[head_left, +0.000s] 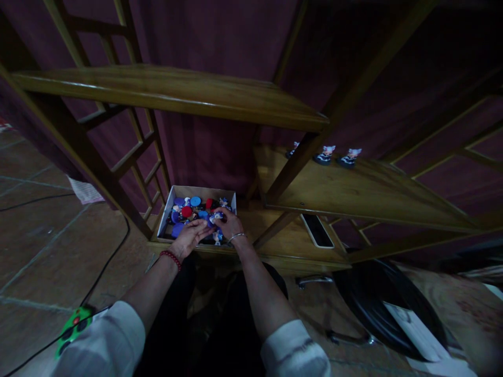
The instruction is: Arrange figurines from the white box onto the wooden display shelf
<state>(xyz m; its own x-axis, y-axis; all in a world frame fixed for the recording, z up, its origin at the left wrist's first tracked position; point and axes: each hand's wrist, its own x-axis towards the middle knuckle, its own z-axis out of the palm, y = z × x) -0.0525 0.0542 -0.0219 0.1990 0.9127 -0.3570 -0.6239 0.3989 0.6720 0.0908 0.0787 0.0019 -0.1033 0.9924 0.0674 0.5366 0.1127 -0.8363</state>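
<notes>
A shallow white box (171,201) on the low shelf holds several small figurines with blue, purple and red round bases. Above its front right part, my right hand (230,225) pinches a small figurine with a blue base (216,217). My left hand (191,234) is close beside it, palm partly up, its fingertips at the same figurine's base. The two hands nearly touch. Small details of the figurine are too dim to make out.
Three small figurines, one (325,155) in the middle, stand on the raised wooden shelf (353,188) at right. A phone (317,230) lies on the lower shelf. A wooden upper shelf (176,94) spans above the box. A green game controller (74,330) and a black chair (377,293) are below.
</notes>
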